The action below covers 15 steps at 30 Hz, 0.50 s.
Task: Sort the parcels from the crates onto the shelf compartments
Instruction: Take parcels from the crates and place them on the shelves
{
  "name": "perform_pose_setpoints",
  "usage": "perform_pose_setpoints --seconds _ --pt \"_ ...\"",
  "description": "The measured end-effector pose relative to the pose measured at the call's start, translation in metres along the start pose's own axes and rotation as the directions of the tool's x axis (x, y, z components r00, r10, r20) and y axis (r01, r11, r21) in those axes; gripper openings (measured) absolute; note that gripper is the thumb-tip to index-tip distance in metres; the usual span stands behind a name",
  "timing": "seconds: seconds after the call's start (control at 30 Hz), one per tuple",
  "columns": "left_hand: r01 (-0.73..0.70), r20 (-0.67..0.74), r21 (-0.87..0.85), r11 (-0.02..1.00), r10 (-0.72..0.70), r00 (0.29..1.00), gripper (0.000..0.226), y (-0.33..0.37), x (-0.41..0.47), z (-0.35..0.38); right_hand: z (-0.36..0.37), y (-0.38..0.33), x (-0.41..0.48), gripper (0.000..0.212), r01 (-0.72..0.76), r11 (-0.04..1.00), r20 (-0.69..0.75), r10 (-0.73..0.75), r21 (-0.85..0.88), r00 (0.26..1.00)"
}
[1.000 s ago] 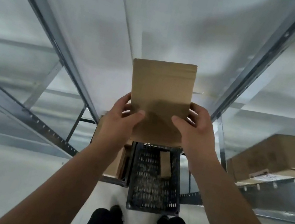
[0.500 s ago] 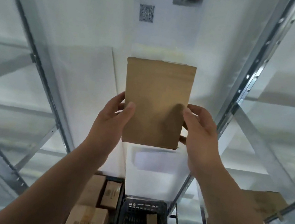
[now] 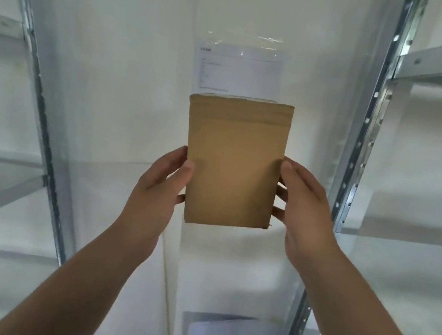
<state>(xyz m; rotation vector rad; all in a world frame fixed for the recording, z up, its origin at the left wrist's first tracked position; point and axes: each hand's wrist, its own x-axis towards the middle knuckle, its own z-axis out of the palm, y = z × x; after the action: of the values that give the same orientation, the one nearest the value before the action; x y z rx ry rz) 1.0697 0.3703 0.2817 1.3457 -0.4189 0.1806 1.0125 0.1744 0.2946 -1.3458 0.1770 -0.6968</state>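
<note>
Parcel: flat brown cardboard parcel, upright at 12 o'clock ahead of us, before the shelf bay.
Grip: our left hand clamps its 9 o'clock edge, our right hand its 3 o'clock edge.
Handling: we judge it light, stiff and dry; the lower side edges are best to hold.

parcel between both hands, paper sheet behind, uprights either side

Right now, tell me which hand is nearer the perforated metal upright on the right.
Right. The right hand grips the parcel's edge beside the upright; the left hand holds the opposite edge, beyond the parcel.
</note>
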Motion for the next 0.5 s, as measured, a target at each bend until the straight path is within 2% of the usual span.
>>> perform_pose_setpoints --seconds 0.1,0.2,0.3,0.4,0.5 --pt "-0.009 0.012 -0.009 1.0 0.01 1.0 0.034 0.009 0.009 -0.001 0.005 -0.01 0.008 0.024 -0.044 0.998 0.005 0.044 0.041 0.999" --pt "0.018 0.023 -0.048 0.999 -0.017 1.0 0.04 0.014 0.016 -0.004 0.009 -0.015 0.014 0.023 -0.035 0.999 -0.022 0.035 -0.02 0.999" --pt "0.016 0.028 -0.045 0.999 -0.015 0.999 0.035 0.012 0.023 -0.007 0.009 -0.016 0.02 0.027 -0.007 0.998 -0.046 0.005 -0.058 0.999" --pt "0.007 -0.043 0.045 0.999 -0.005 0.999 0.03 0.008 0.029 -0.012 0.006 -0.015 0.024 0.036 -0.022 1.0 -0.013 0.022 0.0 1.0" --pt "0.01 -0.036 0.024 1.0 -0.009 0.999 0.028 0.007 0.031 -0.016 0.005 -0.014 0.026 0.032 -0.037 0.999 -0.003 0.037 0.0 0.999"
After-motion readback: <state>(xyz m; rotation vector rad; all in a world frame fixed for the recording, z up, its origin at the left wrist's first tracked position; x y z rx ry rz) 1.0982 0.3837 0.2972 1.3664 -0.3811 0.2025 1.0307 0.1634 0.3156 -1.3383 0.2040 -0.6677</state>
